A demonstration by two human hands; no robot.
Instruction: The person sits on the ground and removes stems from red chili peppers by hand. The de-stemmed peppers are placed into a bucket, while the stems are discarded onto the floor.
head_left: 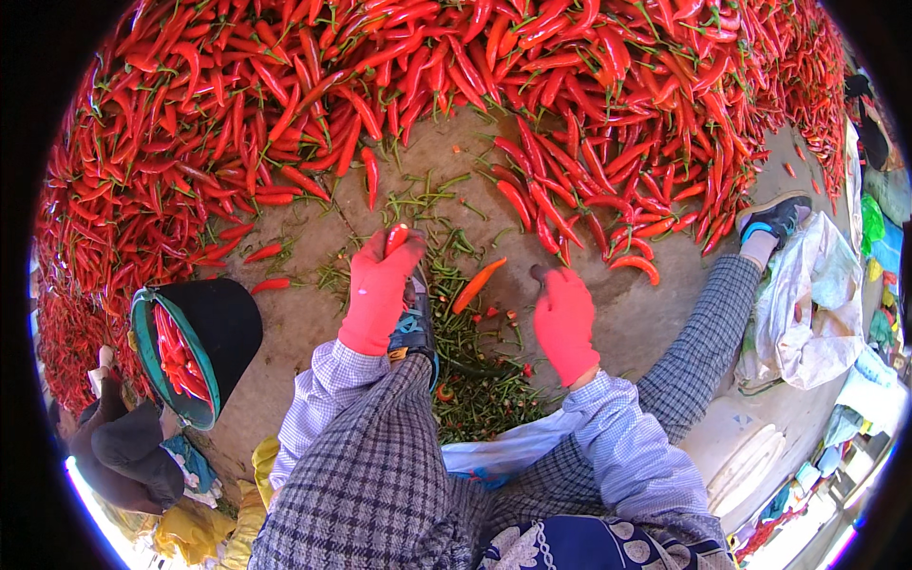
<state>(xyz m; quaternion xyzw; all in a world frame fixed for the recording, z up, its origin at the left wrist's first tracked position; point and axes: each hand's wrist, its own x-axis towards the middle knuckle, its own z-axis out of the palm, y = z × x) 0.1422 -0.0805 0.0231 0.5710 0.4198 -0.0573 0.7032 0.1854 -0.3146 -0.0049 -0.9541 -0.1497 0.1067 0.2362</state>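
Observation:
My left hand [381, 285], in a pinkish-red glove with dark fingertips, holds a red chili pepper [396, 238] above my shoe. To its right, my right hand [566, 320], in a matching glove, has its fingers curled; whether something small is between them cannot be told. Between the hands, an orange-red chili pepper [479, 286] lies on a litter of green stems [463, 335] and cut pepper bits. A large heap of red chili peppers [427, 57] curves across the floor in front of me, with green stems on many of them.
A black bucket [231, 335] with a teal rim, tipped toward the left, holds red peppers. White plastic sacks [805, 306] lie beyond my outstretched right leg. Another person [128, 449] sits at the lower left. Yellow sacks [192, 531] lie near that person. My shoe [417, 320] rests beside the stems.

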